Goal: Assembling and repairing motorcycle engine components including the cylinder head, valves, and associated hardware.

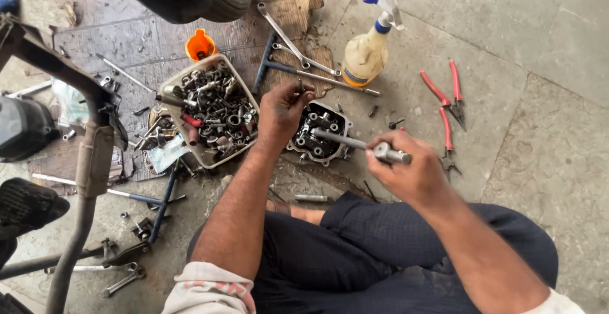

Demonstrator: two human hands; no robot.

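Engine part (319, 135) on floor, centre. Tray of bolts (212, 108) just left of it; funnel (200, 45) behind tray. Spray bottle (370, 47) behind-right. Pliers (447, 95) well right. Wrenches (295, 47) behind.

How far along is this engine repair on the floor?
Done: the cylinder head lies off the machine on the floor, loose bolts in the tray. In hand: the right hand drives a socket tool into it; the left hand holds a small part. How much remains cannot be told.

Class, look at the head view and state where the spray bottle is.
The spray bottle stands on the concrete floor at upper centre-right, just right of the crossed spanners and left of the red-handled pliers.
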